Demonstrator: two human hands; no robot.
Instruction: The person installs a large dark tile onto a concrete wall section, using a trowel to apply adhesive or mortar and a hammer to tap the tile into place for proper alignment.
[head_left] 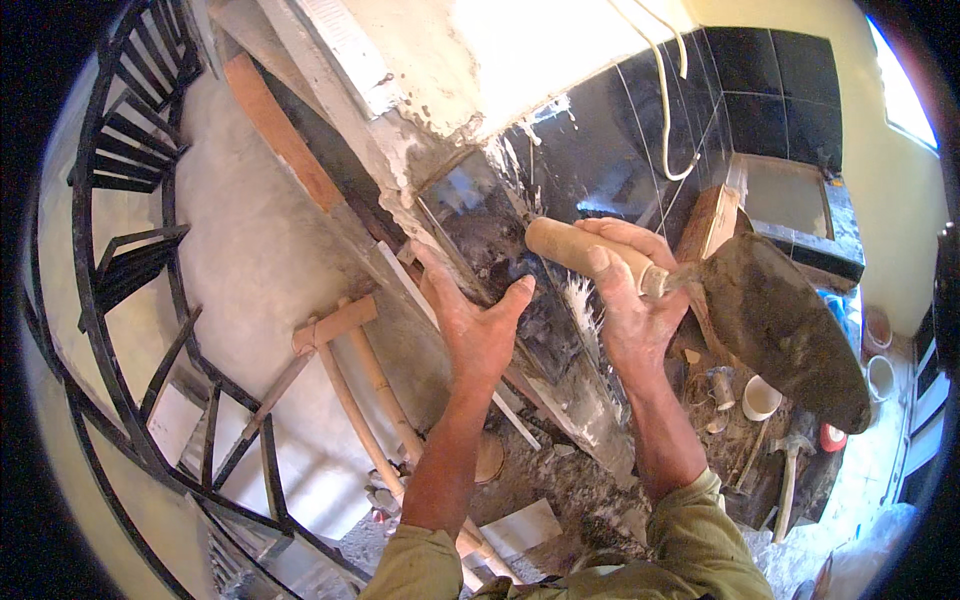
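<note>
My right hand (640,315) is closed around the wooden handle (565,245) of a mason's trowel. The trowel's broad dark blade (785,330) points away to the right and is smeared with dirt. My left hand (475,315) has its thumb and fingers spread. It hovers over or rests on the rough edge of a dark, mortar-stained counter slab (465,205); which of the two, I cannot tell. Crusted mortar (400,200) clings along the broken edge beside its fingertips. Dark wall tiles (600,140) lie beyond both hands.
A black metal railing (85,230) curves along the left. Wooden poles (375,400) lean below my left hand. At the lower right, a hammer (790,470) and a white cup (760,398) lie on a dirty board. A white cable (665,110) hangs over the tiles.
</note>
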